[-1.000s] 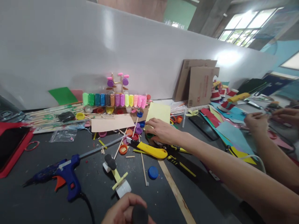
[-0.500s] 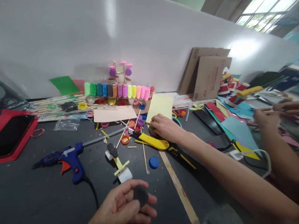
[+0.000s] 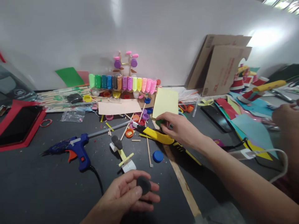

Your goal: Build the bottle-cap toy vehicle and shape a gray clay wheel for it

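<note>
Currently pinching a black disc (image 3: 143, 185) over a packed craft bench (image 3: 46, 186)

So, not much readable writing here. There's red printing on the leaning cardboard (image 3: 219, 70), but it's sideways and too blurry for me to swear to any letters. The blue glue gun (image 3: 79, 149) has a small pale label on its side, also too tiny to make out.

Material-wise it's a real mix. The disc is matte, dark and rounded. Just beyond it lies a little model (image 3: 122, 154) with a pale yellow strip for a body, a yellow crosspiece, white rounded bits and a black lump at one end. A smooth blue cap (image 3: 158, 156) sits to the right of that, near a long flat wooden strip (image 3: 182, 180). The yellow cutter (image 3: 157, 136) is glossy plastic, and behind it you've got a sheet of pale yellow paper (image 3: 165, 101) and a row of shiny, brightly coloured packets (image 3: 122, 83).

Hands: the left hand (image 3: 126, 191) is palm up in front of the model, thumb clamped on the disc against the fingers, the other fingers loosely spread. The right hand (image 3: 179, 127) reaches in with fingers bent beside a green lid (image 3: 160, 123), over the near edge of the yellow paper; can't tell if it's actually gripping anything. Another person's hand (image 3: 286, 116) is over at the far right.
</note>
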{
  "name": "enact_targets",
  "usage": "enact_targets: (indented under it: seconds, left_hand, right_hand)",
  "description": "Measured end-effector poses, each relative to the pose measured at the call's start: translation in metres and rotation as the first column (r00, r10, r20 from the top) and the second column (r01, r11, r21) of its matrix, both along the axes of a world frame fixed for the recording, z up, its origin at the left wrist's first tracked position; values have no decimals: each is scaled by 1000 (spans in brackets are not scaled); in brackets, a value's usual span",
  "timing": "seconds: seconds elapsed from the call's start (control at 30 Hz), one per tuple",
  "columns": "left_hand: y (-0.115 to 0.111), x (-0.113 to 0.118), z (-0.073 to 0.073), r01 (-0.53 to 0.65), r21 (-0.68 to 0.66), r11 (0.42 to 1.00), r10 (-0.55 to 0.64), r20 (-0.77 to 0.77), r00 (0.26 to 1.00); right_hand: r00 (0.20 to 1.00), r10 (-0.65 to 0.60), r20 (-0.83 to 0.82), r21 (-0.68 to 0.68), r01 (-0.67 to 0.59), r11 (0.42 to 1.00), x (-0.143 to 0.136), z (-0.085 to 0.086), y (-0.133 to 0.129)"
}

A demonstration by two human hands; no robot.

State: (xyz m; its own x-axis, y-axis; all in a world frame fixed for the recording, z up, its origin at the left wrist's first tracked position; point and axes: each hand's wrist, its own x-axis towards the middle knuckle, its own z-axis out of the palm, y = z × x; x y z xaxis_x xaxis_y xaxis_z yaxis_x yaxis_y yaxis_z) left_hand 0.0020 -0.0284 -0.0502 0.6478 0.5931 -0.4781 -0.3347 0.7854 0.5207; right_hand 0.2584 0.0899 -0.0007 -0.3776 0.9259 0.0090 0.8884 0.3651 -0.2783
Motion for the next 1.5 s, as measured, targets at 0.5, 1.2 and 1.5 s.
enact_targets:
  seconds: [0.5, 1.2, 1.5]
  left_hand:
    - [-3, -7, 6, -41, 17, 999, 41, 5, 999]
    - [-7, -8, 0, 19, 34, 999, -30, 373, 927]
    - [-17, -15, -10, 22, 66, 998, -46, 380, 924]
  right_hand:
    - [975, 56, -215, -181, -96, 979, -15, -28, -138]
    - [891, 248, -379, 252, -159, 955, -51, -6, -138]
    - [911, 217, -352, 292, -113, 950, -50, -5, -141]
